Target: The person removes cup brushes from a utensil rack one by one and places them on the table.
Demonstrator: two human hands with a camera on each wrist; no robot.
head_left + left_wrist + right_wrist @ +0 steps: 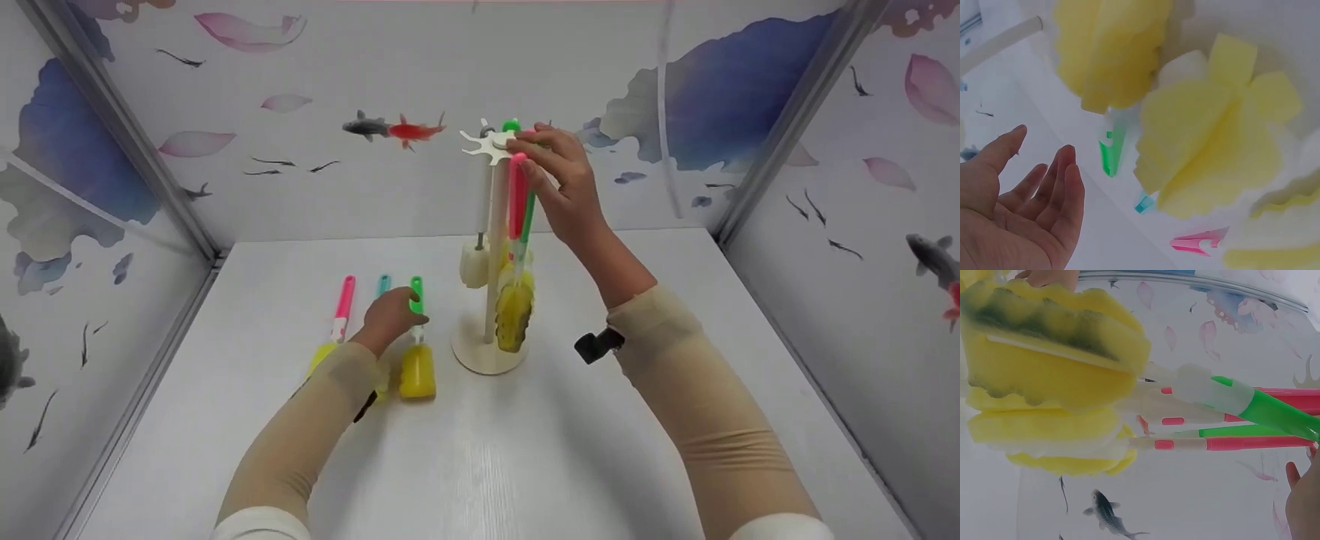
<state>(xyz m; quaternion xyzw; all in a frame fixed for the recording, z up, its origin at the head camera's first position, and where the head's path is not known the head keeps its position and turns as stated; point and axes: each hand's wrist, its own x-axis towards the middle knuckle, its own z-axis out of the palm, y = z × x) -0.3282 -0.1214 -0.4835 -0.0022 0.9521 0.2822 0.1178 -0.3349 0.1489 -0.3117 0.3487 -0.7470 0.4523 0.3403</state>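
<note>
My left hand is over a green-handled sponge bottle brush lying on the table. In the left wrist view this hand has loosely bent fingers, with a gap to the brushes. At the top of a white hook stand, my right hand has its fingertips by the hooks and its thumb beside a pink handle. Several yellow sponge brushes with pink and green handles hang there. Only an edge of the right hand shows in the right wrist view, so its grip is hidden.
Left of the green brush lie a blue-handled brush and a pink-handled brush. A pale brush head hangs on the stand's left side. Walls printed with fish and petals enclose the white table.
</note>
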